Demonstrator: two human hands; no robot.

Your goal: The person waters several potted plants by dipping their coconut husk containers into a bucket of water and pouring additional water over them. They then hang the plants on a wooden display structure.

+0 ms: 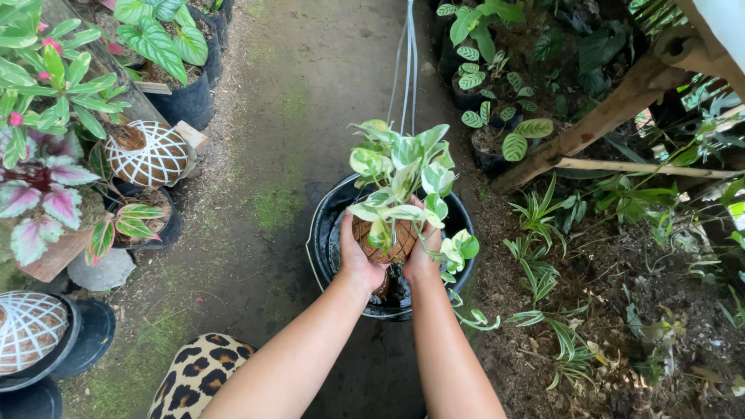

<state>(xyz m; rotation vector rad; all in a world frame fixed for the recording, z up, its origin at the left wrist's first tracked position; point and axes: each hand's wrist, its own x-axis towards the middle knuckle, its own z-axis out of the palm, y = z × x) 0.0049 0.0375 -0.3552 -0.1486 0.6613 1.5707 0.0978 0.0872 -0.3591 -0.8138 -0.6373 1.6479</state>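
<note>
Both hands are wrapped around a brown fibre ball (pixel 382 242) that carries a variegated green-and-white plant (pixel 403 174); the left hand (pixel 357 256) cups its left side with the fingers curled up against the fibre, and the right hand (pixel 423 260) presses in from the right, partly screened by trailing leaves; neither palm is slack, both are grasping the ball. The ball sits directly above a black bucket (pixel 326 233), held clear of its rim, and pale strings (pixel 409 62) run straight up from the plant's crown and out of the top of the view; the bucket stands on damp, mossy concrete floor (pixel 272 155).

To the left of the bucket, well apart, a brown ball netted in white cord (pixel 147 154) rests among potted plants with pink and striped leaves (pixel 39 194); a second netted ball (pixel 29 330) lies in a black pot farther left and nearer the viewer. To the right of the bucket, spiky striped seedlings (pixel 535 225) grow from bare soil, with a slanting wooden pole (pixel 597 120) beyond them. A leopard-print cloth (pixel 194 372) shows below the bucket's left.
</note>
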